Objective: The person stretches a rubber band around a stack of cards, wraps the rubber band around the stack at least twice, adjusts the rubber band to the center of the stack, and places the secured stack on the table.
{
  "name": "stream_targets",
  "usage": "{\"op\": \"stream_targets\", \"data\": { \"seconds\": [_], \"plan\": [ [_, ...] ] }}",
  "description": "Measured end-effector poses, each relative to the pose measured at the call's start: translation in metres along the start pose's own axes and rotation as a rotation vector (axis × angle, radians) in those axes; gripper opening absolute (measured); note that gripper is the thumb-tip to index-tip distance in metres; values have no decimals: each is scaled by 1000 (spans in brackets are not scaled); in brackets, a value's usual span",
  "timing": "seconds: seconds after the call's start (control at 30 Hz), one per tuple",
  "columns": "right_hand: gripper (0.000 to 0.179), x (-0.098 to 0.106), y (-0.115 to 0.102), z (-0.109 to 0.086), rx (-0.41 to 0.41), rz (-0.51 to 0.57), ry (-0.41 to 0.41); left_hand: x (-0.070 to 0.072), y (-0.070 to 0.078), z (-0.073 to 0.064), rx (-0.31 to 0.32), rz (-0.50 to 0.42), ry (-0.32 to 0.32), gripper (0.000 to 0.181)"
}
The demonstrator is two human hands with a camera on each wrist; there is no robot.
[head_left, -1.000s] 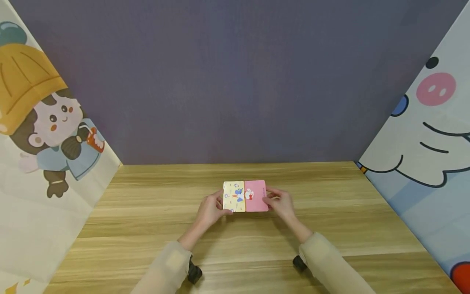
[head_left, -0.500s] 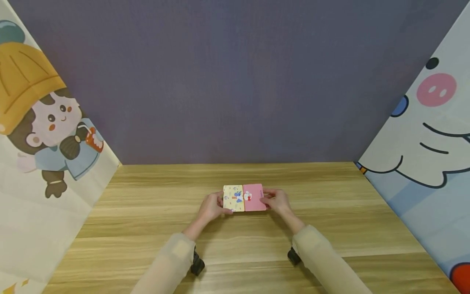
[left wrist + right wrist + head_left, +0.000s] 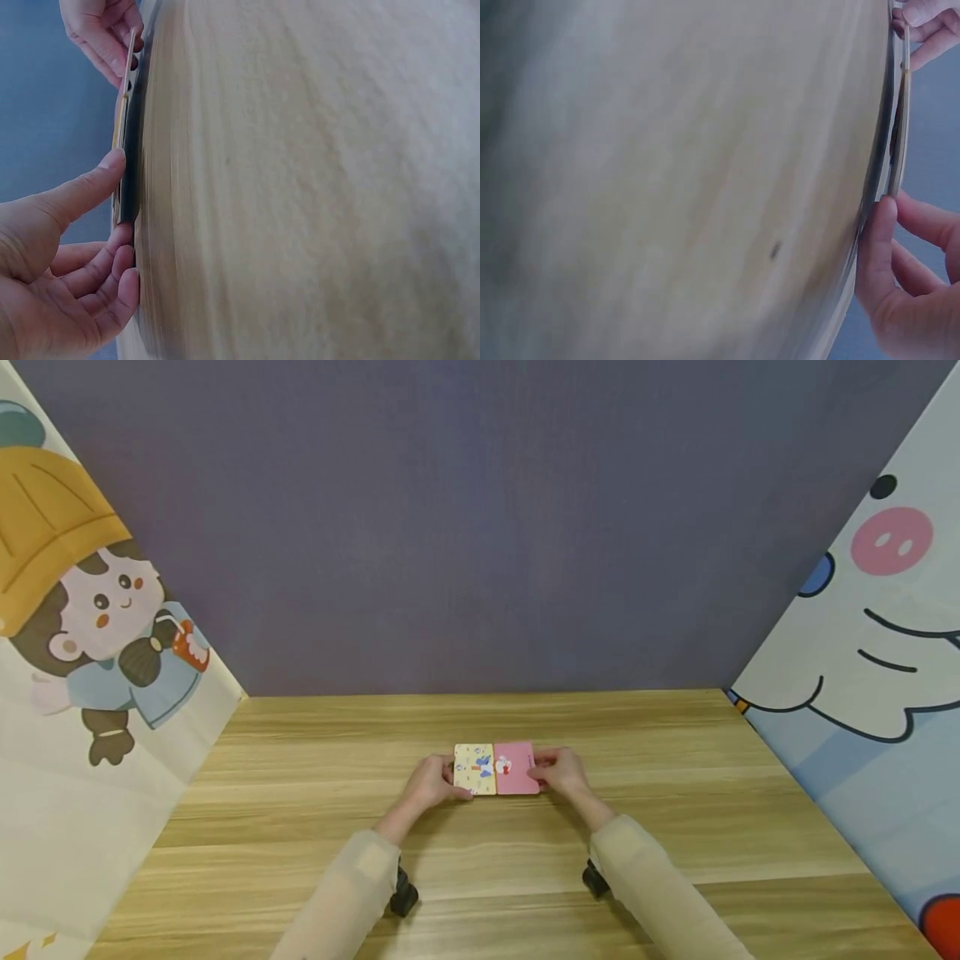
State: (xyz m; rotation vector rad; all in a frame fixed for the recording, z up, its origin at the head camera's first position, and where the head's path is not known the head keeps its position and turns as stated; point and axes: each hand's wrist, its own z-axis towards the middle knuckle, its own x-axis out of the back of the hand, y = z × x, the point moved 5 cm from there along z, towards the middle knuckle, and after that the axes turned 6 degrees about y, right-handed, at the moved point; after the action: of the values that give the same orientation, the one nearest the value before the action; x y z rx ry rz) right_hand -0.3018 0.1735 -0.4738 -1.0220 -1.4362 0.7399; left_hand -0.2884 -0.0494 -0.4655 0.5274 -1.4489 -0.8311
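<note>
A small booklet (image 3: 515, 776) lies spread open between my hands in the head view, close over the wooden table. Its left half is yellow with little printed figures, its right half pink with a white rabbit-like figure. My left hand (image 3: 431, 783) pinches the left edge, thumb near the front corner and the other fingers partly hidden beneath. At the pink side, my right hand (image 3: 562, 772) grips the edge with its thumb on top. Both wrist views show the booklet (image 3: 118, 176) nearly edge-on, as a thin strip, with fingers at either end.
The wooden table (image 3: 337, 727) spreads around the hands and meets a dark grey-blue panel (image 3: 480, 527) at its back edge. Cartoon-printed sheets flank it, one on the left (image 3: 45, 793) and one on the right (image 3: 885, 693). Dark wrist cameras hang under both sleeves.
Both hands have lowered the open booklet towards the table, and it sits slightly further left and looks smaller in the head view. The right hand has shifted left with it; both grips stay.
</note>
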Motion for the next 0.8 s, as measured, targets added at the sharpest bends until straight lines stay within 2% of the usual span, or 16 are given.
{"op": "stream_targets", "data": {
  "seconds": [0.1, 0.2, 0.23, 0.27, 0.57, 0.7, 0.8],
  "plan": [
    [32, -1, 1, 0, 4, -6, -6, 0, 0, 0, -24, -7, 0, 68],
    [31, -2, 1, 1, 7, -9, -7, 0, 0, -1, -23, -7, 3, 63],
    [31, -2, 1, 1, 7, -9, -7, 3, 6, -4, 14, 1, -4, 61],
    [31, -2, 1, 1, 2, -7, -5, 3, 6, -4, 23, 8, -4, 60],
    [26, -1, 2, 2, -19, 6, -9, 4, 4, -5, 36, 29, -13, 47],
    [26, 4, 1, 0, 37, -61, 3, 7, 3, -7, 25, 27, 4, 46],
    [27, 8, -3, -3, 147, -146, 28, 11, 4, -11, 6, 34, 25, 48]
  ]
}}
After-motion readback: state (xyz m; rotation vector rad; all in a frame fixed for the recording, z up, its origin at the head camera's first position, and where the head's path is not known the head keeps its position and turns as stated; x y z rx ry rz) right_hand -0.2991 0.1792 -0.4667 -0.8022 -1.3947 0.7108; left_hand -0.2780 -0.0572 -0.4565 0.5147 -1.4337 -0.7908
